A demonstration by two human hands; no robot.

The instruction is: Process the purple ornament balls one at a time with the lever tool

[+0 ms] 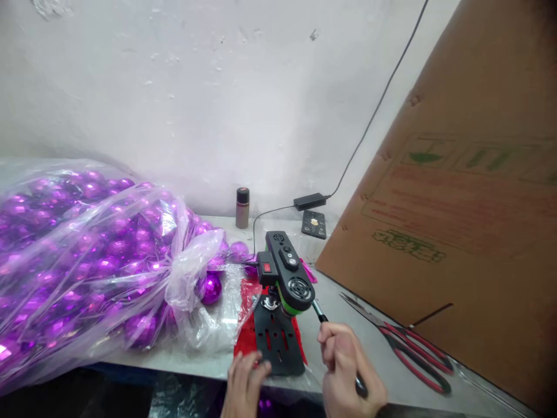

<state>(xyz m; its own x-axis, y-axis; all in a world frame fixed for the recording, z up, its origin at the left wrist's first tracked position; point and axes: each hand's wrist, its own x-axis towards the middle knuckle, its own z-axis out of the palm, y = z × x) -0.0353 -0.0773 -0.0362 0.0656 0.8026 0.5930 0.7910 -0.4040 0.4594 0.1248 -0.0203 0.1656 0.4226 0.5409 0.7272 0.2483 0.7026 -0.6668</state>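
Observation:
A black and green machine (289, 273) with round vents and a red switch stands on a slotted black base plate (278, 337). Its lever (321, 310), a metal rod with a black grip, sticks out to the front right. My right hand (350, 371) is wrapped round that grip. At the front left corner of the plate, my left hand (246, 380) has its fingers bent together at the tips. A small reddish spot shows between them, too small to name. Red material (247, 339) lies beneath the plate.
To the left, a clear plastic bag (187, 278) bulges with shiny purple balls (211, 288). Large red-handled scissors (413, 354) lie beside a tall cardboard box (456, 203) on the right. Behind stand a small bottle (242, 208), a power adapter (310, 201) and a dark phone-like slab (314, 224).

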